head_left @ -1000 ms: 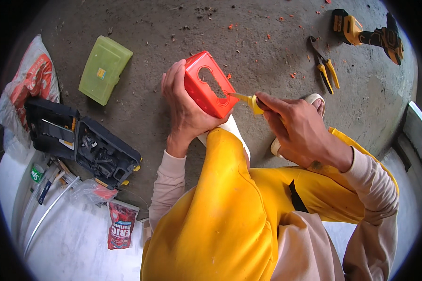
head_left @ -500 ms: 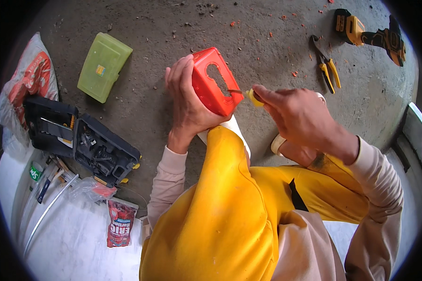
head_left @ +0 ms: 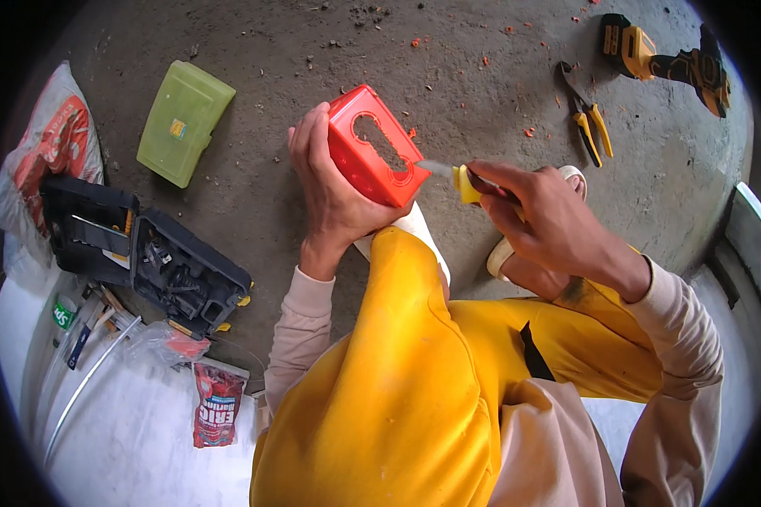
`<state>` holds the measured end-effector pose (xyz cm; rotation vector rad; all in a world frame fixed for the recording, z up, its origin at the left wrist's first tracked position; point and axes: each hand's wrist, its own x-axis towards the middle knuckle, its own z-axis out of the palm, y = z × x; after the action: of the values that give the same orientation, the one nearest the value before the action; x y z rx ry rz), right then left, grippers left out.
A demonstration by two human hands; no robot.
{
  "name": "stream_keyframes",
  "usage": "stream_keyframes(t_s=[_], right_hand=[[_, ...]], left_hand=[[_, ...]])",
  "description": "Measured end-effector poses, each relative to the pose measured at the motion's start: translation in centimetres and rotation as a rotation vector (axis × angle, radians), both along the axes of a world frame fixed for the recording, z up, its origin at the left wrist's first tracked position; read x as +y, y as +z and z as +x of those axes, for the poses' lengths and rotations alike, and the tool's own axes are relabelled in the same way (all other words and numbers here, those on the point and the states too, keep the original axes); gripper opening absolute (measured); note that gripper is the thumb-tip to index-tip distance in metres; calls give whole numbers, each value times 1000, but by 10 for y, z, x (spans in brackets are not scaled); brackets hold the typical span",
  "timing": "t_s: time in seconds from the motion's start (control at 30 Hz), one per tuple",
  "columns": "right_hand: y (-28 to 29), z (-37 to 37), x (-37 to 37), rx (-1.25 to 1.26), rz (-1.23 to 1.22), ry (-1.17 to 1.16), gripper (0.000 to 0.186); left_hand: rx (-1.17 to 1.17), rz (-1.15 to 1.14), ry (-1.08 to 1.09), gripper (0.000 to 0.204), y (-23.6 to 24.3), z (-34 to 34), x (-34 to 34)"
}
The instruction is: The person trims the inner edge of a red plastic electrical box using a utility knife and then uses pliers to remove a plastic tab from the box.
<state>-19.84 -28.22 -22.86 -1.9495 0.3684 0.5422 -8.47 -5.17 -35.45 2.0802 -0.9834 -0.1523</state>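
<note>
My left hand [head_left: 323, 190] is wrapped round a red plastic box [head_left: 365, 175], held tilted just above my raised knee. A long opening with jagged edges runs through the box's upper face. In my right hand [head_left: 554, 215] is a small knife [head_left: 465, 185] with a yellow handle, gripped with the fingers closed round it. Its pale blade points left, and the tip meets the box's right edge, near the lower end of the opening. Part of the handle is hidden in my fingers.
On the concrete floor lie yellow-handled pliers [head_left: 589, 122], a yellow-and-black cordless drill [head_left: 638, 52] and orange scraps. To the left are a green plastic case [head_left: 186, 122], an open black tool case [head_left: 190, 266], a white-and-red sack [head_left: 63, 139] and a red packet [head_left: 219, 406].
The knife blade has come back from the opening toward the box's right edge. My left hand has shifted the box slightly left and turned it.
</note>
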Motion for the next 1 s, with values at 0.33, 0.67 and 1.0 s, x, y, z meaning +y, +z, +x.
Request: stream_keyframes(t_s=[0.33,0.67,1.0], right_hand=[[-2,1,6,13,-18,38,13],[10,7,8,122,-150,91,16],[12,7,16,124,-278,151,27]], left_hand=[[-28,7,13,136,1,0,-1],[-26,4,18,135,-1,-1,-1],[-44,-1,12,133,-2,0,-1]])
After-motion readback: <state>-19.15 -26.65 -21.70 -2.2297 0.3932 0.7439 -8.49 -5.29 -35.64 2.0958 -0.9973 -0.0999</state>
